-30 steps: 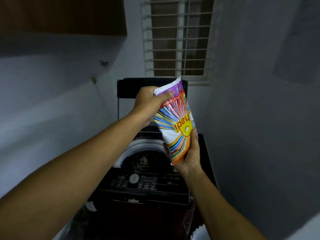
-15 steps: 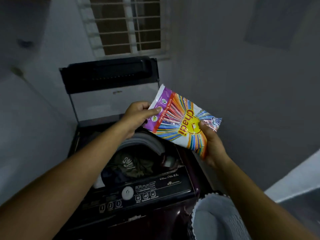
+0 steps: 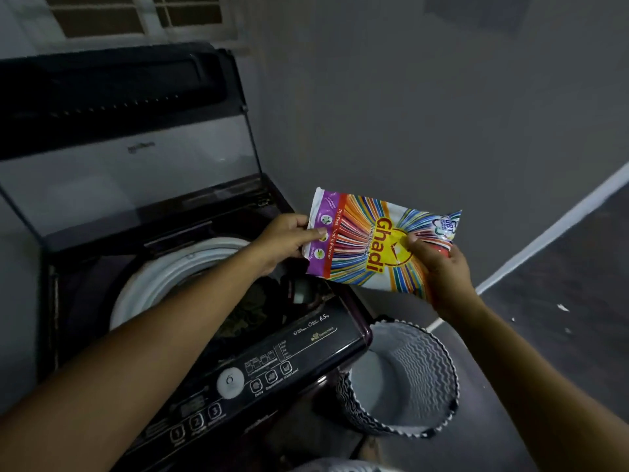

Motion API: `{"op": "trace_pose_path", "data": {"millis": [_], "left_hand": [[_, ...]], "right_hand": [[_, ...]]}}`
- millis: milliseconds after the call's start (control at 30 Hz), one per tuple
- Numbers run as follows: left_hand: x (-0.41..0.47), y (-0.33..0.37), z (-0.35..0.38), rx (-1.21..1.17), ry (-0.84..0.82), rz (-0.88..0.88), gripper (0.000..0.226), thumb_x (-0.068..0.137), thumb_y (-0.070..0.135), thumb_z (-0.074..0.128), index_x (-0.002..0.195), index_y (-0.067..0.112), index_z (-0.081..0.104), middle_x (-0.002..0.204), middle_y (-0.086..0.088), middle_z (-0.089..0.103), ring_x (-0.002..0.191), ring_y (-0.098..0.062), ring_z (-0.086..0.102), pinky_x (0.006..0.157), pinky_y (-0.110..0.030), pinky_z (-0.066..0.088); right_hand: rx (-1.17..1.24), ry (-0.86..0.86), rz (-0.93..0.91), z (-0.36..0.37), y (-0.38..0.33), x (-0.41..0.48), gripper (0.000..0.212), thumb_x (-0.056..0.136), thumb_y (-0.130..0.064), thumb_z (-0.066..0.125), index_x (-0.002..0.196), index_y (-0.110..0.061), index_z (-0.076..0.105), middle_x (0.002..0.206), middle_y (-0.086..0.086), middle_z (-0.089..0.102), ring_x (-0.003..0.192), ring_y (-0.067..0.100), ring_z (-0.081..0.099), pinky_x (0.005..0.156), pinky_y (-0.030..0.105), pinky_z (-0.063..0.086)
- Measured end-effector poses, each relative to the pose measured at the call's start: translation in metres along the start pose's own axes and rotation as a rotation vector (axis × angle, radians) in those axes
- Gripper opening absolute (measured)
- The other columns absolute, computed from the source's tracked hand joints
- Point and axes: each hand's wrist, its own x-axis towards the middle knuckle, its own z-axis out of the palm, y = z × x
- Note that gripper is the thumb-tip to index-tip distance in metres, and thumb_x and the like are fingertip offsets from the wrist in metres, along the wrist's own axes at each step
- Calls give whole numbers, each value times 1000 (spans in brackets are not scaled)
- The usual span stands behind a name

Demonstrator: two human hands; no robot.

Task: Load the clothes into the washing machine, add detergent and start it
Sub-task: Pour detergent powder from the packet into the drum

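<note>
White detergent pkt (image 3: 360, 247) w/ rainbow ray stripes, purple band + red strip at one end, yellow sun, red lettering. Dark maroon-black washing machine (image 3: 306, 352), white drum rim (image 3: 163, 277) + dial (image 3: 230, 380). Blk/wht zigzag basket (image 3: 429, 362). Grey wall (image 3: 408, 114).

A round basket (image 3: 425, 356) with a black-and-white zigzag weave is standing on the floor (image 3: 585, 352) just below the right hand (image 3: 442, 270), its pale inside facing up. A pale skirting strip (image 3: 551, 233) is running slantwise to the right of that hand, dividing the grey wall (image 3: 408, 114) from the dark floor. A few white scraps (image 3: 562, 307) are lying well to the right of the same hand. A barred window (image 3: 136, 15) is showing far above the left hand (image 3: 282, 238).
</note>
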Motion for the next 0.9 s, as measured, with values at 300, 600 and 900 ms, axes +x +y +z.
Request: {"op": "trace_pose_path", "data": {"millis": [300, 600, 900], "left_hand": [[14, -17, 11, -7, -28, -53, 25, 96, 24, 67, 117, 11, 68, 99, -3, 78, 83, -10, 75, 70, -24, 61], [27, -26, 5, 8, 0, -117, 29, 93, 27, 71, 117, 11, 68, 100, -2, 78, 89, -11, 75, 78, -28, 59], [31, -32, 2, -13, 8, -135, 27, 94, 25, 71, 116, 10, 69, 94, 0, 79, 83, -9, 75, 75, -28, 59]], "right_hand": [[-41, -2, 17, -9, 1, -1, 44, 87, -18, 77, 127, -5, 61, 115, 19, 73, 103, 41, 71, 88, 62, 56], [-132, -16, 16, -3, -9, 8, 38, 85, -18, 78, 119, -9, 63, 106, 13, 76, 91, 33, 75, 79, 50, 62], [-178, -18, 16, 1, -11, 16, 42, 85, -20, 79, 122, -9, 63, 105, 12, 77, 92, 33, 76, 80, 52, 61]]}}
